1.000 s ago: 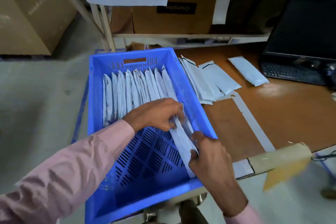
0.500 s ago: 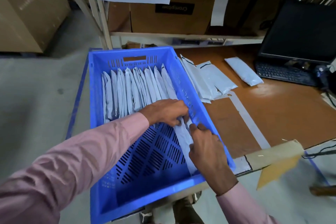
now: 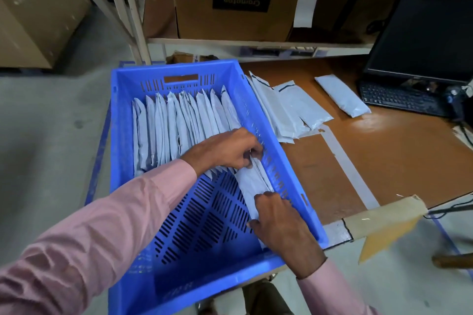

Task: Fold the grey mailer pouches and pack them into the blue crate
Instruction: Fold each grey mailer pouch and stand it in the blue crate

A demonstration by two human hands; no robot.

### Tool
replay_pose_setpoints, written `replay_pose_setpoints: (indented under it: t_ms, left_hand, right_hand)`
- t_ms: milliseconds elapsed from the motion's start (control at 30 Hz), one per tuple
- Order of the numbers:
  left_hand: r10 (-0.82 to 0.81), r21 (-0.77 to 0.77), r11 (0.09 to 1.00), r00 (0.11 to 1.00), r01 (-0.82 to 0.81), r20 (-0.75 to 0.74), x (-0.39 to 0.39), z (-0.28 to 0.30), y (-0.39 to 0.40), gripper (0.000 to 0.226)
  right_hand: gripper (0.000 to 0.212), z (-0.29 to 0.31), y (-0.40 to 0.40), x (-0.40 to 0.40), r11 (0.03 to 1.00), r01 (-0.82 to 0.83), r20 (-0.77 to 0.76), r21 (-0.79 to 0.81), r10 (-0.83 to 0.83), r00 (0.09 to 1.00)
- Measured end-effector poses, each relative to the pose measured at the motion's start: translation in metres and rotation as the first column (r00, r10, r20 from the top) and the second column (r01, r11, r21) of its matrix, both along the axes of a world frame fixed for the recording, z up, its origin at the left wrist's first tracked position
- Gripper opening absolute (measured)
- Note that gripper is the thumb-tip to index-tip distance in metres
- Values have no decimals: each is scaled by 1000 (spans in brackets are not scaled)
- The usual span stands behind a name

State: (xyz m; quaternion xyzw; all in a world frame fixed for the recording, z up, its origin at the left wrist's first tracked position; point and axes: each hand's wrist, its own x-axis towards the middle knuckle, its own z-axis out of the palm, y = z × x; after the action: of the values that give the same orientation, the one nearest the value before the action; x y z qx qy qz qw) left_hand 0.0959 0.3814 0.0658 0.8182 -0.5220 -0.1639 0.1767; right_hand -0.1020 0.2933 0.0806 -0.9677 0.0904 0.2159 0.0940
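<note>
Folded pouch (image 3: 252,181): centre right of frame, inside blue crate (image 3: 281,161), lying along its right wall, at the near end of the standing row.
Left hand (image 3: 227,147): curled fingers pinching the pouch's far end, against the packed row (image 3: 179,125).
Right hand (image 3: 279,222): fingers bent, pressing down on the near end; thumb side toward crate floor; true pinch or not, cannot tell.
Handling: probably light, limp, slick plastic film; likely to spring open unless held at both ends along the fold.
Grip advice: ends and folded edge, not the slack middle.
Materials: crate rigid moulded plastic with slotted floor and walls; pouches matte pale grey, creased.
Loose pouches (image 3: 289,110): right of crate on brown tabletop (image 3: 384,151), flat, waiting.
</note>
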Motion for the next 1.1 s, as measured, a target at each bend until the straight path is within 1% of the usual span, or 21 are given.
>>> replay_pose_setpoints:
  t_ms: [67,200,267,400,500,667,767,933,1100]
  left_hand:
    - [-15,4,1000,1000,15,1,-4,0,-2,30]
    - [-22,5,1000,999,21,24,-1,1,-1,30]
    - [-17,-12,1000,999,18,27,2,-1,0,27]
    - [-34,23,999,999,34,20,2,-4,-1,31]
    - [-22,-1,1000,1000,22,6,8,-2,0,27]
    - [-43,-5,999,999,43,25,9,1,-1,26]
    - [-55,-7,998,998,55,38,7,-1,-3,26]
    - [-37,-8,999,998,37,60,6,2,1,26]
    - [1,2,1000,995,-1,99,-5,6,3,26]
  right_hand:
    - [25,-1,-1,0,999,11,-4,38,-11,1000]
    - [32,1,-1,2,998,16,36,67,-18,999]
    - [30,1,-1,4,997,27,27,78,-30,999]
    - [30,1,-1,6,995,37,20,95,-39,999]
    - [34,3,-1,6,993,44,26,105,-47,999]
    - [29,3,-1,4,994,36,65,102,-42,997]
    - [32,2,-2,5,993,34,83,109,-44,996]
    - [33,2,0,6,995,33,88,92,-41,995]
    - [28,6,1,6,998,-5,104,55,-1,995]
